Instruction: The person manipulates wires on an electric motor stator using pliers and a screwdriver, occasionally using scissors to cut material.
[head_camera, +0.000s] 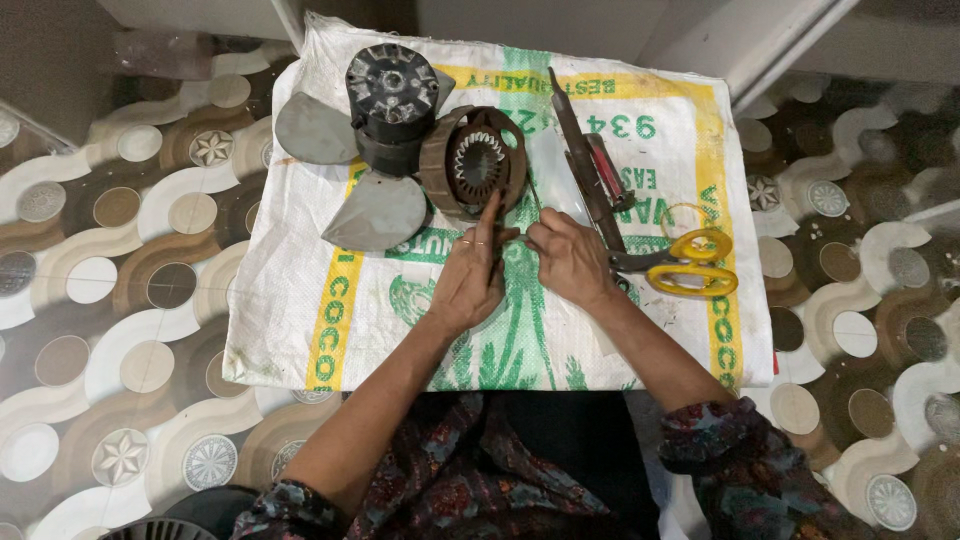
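A: Where are your hands, and what do they hold?

B: Both meet at the middle of the white woven sack (300, 300) spread on the patterned floor (100, 300). Your left hand (468, 275) is clenched round something thin and dark, its forefinger stretched far toward the stator ring (477, 163). What it grips is almost wholly hidden in your fist; you cannot tell what it is.

A: And the right one?

B: Your right hand (570, 258) curls knuckles-up just beside the left, fingertips pinched together near it. Whether it grasps the same thin piece or only touches it, I cannot tell; the fingers cover the spot.

A: Where is the stator?

B: On the sack, just far of your left hand, tilted, its toothed bore facing you. It leans against the dark fan motor (392, 100), which hides its far left edge. Grey fan blades (375, 212) spread from the motor, left and near.

A: What lies to the right?

B: A long dark tool (580, 150) runs from the far edge toward your right hand, its near end lost behind your knuckles. A red-handled piece (607, 170) lies alongside it, hard to make out. Yellow-handled scissors (690, 265) rest right of your wrist, their blades partly covered by your hand.

A: Anything cut off?

B: Your patterned sleeves (740, 450) run off the near edge.
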